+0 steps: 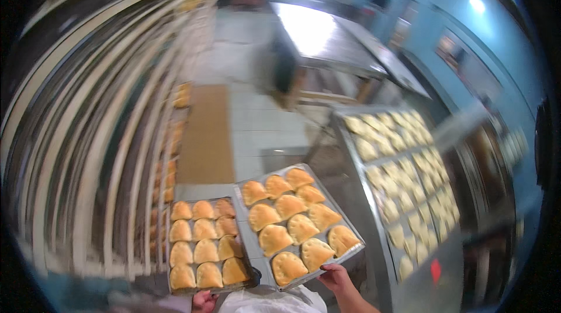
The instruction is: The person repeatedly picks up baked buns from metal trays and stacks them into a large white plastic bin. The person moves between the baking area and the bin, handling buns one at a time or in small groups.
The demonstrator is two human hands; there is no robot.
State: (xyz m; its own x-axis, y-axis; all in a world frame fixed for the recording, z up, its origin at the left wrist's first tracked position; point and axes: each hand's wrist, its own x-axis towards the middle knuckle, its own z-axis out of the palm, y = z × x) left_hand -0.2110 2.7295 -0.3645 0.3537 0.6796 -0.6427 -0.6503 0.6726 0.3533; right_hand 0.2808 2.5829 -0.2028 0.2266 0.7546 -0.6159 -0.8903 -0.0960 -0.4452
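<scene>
Bare hands (335, 279) grip rimmed metal trays (257, 256) of golden, half-round pastries (289, 206).

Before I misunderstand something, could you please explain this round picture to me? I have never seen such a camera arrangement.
There is no robot here. A person wears a wide camera on the head, looking down, so straight edges bend near the rim. The picture is not mirrored.

At the bottom you see the person's own bare hands. The left hand holds the near edge of the left tray, and the right hand grips a near corner of the right tray. Both carry rows of golden pastries.

On the right, paler pieces lie in groups on a metal-edged surface. On the left stands a tall rack, too blurred for details.
</scene>
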